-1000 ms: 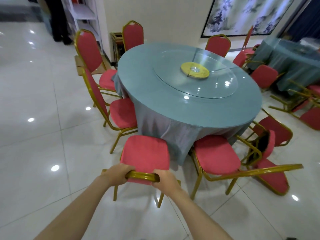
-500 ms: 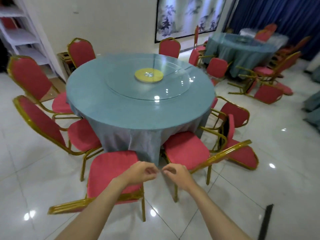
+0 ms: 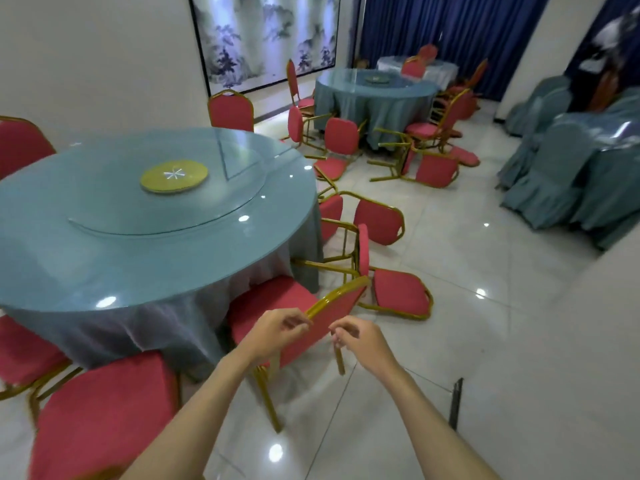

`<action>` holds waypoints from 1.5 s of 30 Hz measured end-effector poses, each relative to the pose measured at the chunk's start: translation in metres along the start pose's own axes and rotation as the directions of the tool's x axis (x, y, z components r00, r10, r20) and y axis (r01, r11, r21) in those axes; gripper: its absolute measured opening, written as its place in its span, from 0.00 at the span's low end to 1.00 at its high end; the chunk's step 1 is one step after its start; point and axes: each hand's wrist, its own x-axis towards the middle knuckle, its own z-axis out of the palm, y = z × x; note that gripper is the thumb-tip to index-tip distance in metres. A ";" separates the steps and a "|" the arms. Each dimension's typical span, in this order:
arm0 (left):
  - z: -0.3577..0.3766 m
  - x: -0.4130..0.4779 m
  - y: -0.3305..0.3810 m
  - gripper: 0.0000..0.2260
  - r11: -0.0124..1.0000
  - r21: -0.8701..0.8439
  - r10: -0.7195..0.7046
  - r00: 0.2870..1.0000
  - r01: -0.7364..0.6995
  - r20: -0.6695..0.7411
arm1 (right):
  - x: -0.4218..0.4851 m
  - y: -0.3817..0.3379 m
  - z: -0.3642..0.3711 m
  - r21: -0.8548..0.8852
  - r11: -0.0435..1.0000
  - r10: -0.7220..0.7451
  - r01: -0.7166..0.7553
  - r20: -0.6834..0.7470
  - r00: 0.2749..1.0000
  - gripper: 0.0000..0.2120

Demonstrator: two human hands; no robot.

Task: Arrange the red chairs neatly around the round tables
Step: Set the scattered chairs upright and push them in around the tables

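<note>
The red padded chair with the gold metal frame (image 3: 277, 306) that stands at the near edge of the round desk draped in teal cloth (image 3: 145, 244) is now the one under the hands; a second ago both hands were closed on the gold top rail of a different red chair (image 3: 100, 417), which now stands released to the left of it, seat facing the same desk. So that neighbour looks placed, and attention has moved one seat along the desk's rim.

The current chair has its seat tucked partly under the cloth, but its backrest slants away from the desk's edge, so by my judgement it needs squaring.

The left hand (image 3: 273, 332) has its fingers curled at the lower end of the backrest's gold rail, touching or just about to close on it; motion blur keeps me from saying which. The right hand (image 3: 360, 341) is beside the backrest's outer edge, fingers loosely bent, grip empty. Both forearms reach forward and converge on the backrest.

Farther round the desk to the right, several red chairs (image 3: 391, 292) lie tipped over on the white tiled floor (image 3: 485, 341), well short of tidy. Beyond them, more overturned chairs surround a second teal round desk (image 3: 374, 95).
</note>
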 end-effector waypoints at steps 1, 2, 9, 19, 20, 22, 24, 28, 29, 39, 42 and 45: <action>0.009 0.013 0.010 0.05 1.000 -0.010 0.009 1.000 -0.009 0.001 | 0.003 0.007 -0.016 0.008 1.000 0.015 -0.015 -0.008 1.000 0.09; 0.018 0.028 0.021 0.05 1.000 -0.026 0.016 1.000 -0.016 0.006 | 0.007 0.014 -0.033 0.020 0.999 0.031 -0.031 -0.021 0.999 0.09; 0.068 0.125 0.061 0.05 0.999 -0.050 0.016 1.000 -0.015 0.024 | 0.047 0.061 -0.117 0.075 0.992 0.110 -0.103 -0.097 0.989 0.09; 0.135 0.315 0.078 0.06 0.973 -0.217 0.111 0.986 -0.083 0.123 | 0.146 0.131 -0.221 0.130 0.943 0.324 -0.305 -0.159 0.933 0.11; 0.140 0.335 0.080 0.06 0.968 -0.234 0.121 0.984 -0.088 0.131 | 0.156 0.137 -0.234 0.134 0.939 0.338 -0.318 -0.168 0.926 0.11; 0.153 0.379 0.084 0.06 0.960 -0.263 0.139 0.977 -0.093 0.162 | 0.181 0.152 -0.262 0.145 0.932 0.357 -0.333 -0.197 0.913 0.10; 0.160 0.415 0.086 0.06 0.959 -0.274 0.125 0.979 -0.077 0.163 | 0.200 0.160 -0.285 0.172 0.925 0.372 -0.339 -0.228 0.900 0.10; 0.182 0.484 0.098 0.05 0.956 -0.292 0.097 0.979 -0.041 0.179 | 0.235 0.184 -0.335 0.235 0.909 0.402 -0.344 -0.274 0.874 0.08; 0.190 0.503 0.102 0.05 0.958 -0.284 0.097 0.977 -0.040 0.191 | 0.245 0.194 -0.349 0.252 0.904 0.410 -0.345 -0.279 0.868 0.08; 0.276 0.672 0.151 0.06 0.950 -0.310 0.018 0.979 0.048 0.205 | 0.341 0.289 -0.513 0.264 0.876 0.465 -0.405 -0.233 0.854 0.08; 0.292 0.718 0.157 0.06 0.952 -0.298 0.000 0.976 0.066 0.216 | 0.364 0.306 -0.568 0.265 0.855 0.503 -0.446 -0.211 0.838 0.08; 0.305 0.765 0.163 0.05 0.963 -0.260 -0.009 0.969 0.075 0.247 | 0.400 0.328 -0.619 0.289 0.835 0.538 -0.468 -0.251 0.805 0.09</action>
